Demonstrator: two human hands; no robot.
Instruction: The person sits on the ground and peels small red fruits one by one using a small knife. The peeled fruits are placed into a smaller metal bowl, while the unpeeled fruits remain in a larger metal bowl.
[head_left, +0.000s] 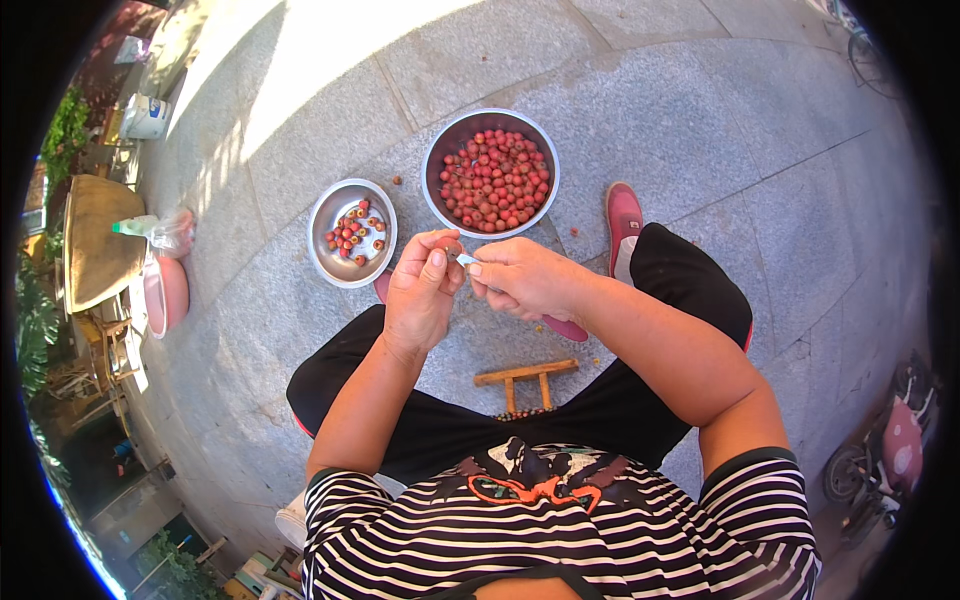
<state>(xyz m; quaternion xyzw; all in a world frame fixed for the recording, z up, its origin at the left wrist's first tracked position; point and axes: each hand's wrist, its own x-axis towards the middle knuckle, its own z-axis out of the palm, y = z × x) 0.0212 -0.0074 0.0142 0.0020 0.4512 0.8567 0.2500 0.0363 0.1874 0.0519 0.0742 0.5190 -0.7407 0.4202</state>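
Note:
My left hand (421, 289) holds a red hawthorn fruit (448, 246) between thumb and fingers. A knife with a pinkish-red handle (564, 328) is gripped in my right hand (517, 276), its short metal blade (466, 259) at the fruit. Just beyond my hands stands a large metal basin (557, 176) with many red hawthorn fruits (495, 180) in it. To its left, a smaller metal bowl (316, 259) contains several fruits (352, 234), some showing pale, cut openings.
A wooden stool part (525, 371) shows between my legs. A red shoe (624, 214) is right of the basin. Loose fruit (397, 180) lies on the stone paving. Far left are a pink tub (169, 296), a plastic bag (174, 232) and a white bucket (145, 118); a motorbike (877, 457) stands lower right.

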